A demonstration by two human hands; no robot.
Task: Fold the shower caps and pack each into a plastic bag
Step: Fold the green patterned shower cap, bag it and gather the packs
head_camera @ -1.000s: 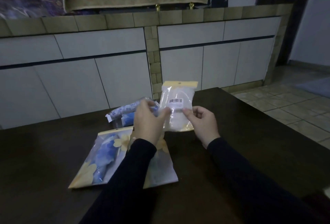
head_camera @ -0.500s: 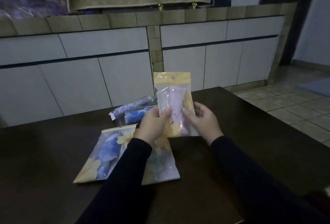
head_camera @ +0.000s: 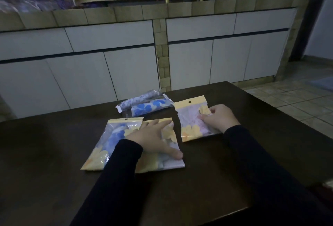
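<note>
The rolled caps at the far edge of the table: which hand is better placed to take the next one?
Probably the left hand: it lies flat and open on a packed bag, nearer the rolled caps. The right hand grips the pink-cap bag.

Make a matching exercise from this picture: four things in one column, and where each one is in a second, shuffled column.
Things
1. left hand
2. right hand
3. blue-patterned bag
4. loose rolled caps

Places
A. leftmost of the flat bags
B. at the far side of the table, nearest the cabinets
C. spread flat on the middle bag
D. on the pink-filled bag at the right

Pairs: 1-C, 2-D, 3-A, 4-B
</note>
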